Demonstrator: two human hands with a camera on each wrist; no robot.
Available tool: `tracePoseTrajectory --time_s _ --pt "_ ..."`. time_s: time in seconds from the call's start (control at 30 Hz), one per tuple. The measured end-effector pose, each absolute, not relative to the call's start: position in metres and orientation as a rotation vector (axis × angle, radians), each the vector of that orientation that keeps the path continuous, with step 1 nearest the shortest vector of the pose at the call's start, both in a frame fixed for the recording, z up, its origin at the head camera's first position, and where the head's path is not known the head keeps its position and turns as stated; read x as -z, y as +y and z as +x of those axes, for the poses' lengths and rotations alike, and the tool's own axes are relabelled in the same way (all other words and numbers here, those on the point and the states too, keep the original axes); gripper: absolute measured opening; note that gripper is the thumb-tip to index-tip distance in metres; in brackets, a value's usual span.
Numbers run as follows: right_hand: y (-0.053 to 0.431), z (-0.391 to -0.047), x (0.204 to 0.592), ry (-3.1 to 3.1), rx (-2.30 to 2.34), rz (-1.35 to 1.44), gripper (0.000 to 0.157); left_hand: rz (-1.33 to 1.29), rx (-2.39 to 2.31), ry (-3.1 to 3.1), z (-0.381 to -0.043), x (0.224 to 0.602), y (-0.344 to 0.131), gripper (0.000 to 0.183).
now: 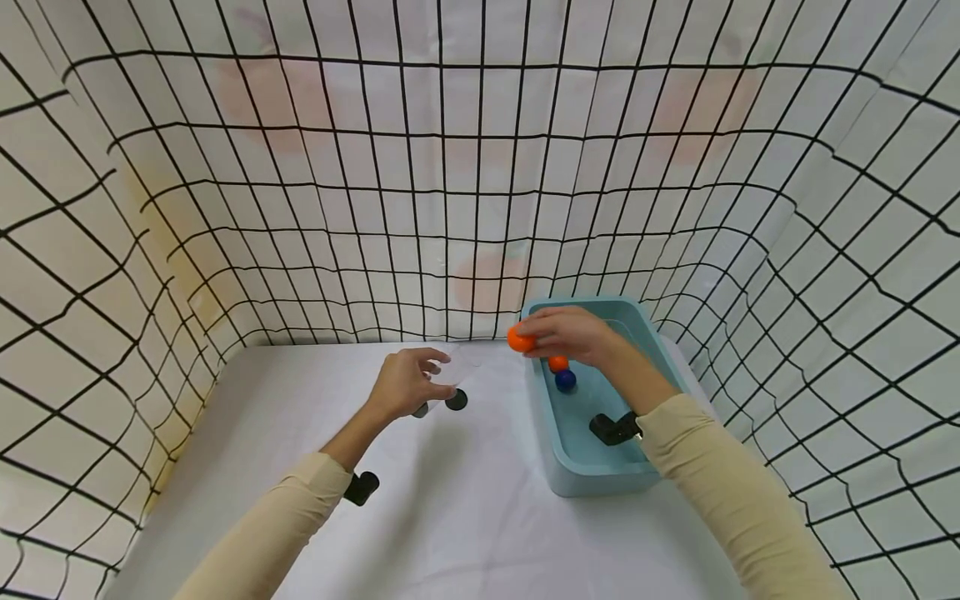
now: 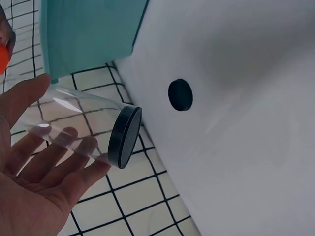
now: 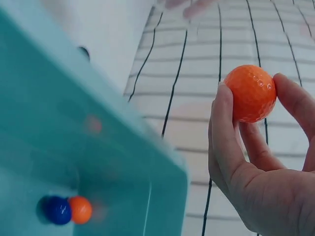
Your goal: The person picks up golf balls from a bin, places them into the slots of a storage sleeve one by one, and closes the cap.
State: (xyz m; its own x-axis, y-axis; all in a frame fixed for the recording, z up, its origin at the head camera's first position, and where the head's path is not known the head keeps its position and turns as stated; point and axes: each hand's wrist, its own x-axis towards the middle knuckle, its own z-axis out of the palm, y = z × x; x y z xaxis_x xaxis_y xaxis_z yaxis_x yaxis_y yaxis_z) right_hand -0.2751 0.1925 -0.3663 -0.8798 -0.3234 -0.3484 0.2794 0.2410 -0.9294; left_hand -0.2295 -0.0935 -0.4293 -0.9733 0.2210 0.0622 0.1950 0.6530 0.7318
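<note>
My left hand (image 1: pixel 408 383) curls its fingers and thumb round a clear plastic tube (image 2: pixel 74 110), which is tilted above the table. A black cap (image 2: pixel 125 136) covers the tube's lower end. On the white table lies a loose round black lid (image 1: pixel 456 400), close below the left hand. Over the left rim of the blue-green bin (image 1: pixel 551 450), my right hand (image 1: pixel 566 333) pinches an orange golf ball (image 3: pixel 250 93) between fingertips and thumb. Inside the bin a dark blue ball (image 1: pixel 566 381) and another orange ball (image 1: pixel 558 363) lie side by side.
A black grid net (image 1: pixel 480 192) rises behind the table and along both sides. White cloth (image 1: pixel 480 533) covers the tabletop. The bin stands on the right, its far end near the net. Black wrist-worn devices (image 1: pixel 362 488) stick out beneath both forearms.
</note>
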Motion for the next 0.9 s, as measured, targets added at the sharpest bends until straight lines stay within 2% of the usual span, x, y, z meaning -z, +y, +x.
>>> tracePoseTrajectory --time_s 0.47,0.9 --pt "0.15 -0.271 0.378 2.089 1.653 -0.022 0.037 0.361 -1.216 2.823 -0.229 0.427 -0.082 0.044" --pt "0.141 -0.266 0.383 2.134 1.604 -0.026 0.036 0.34 -1.181 2.837 -0.228 0.426 -0.079 0.045"
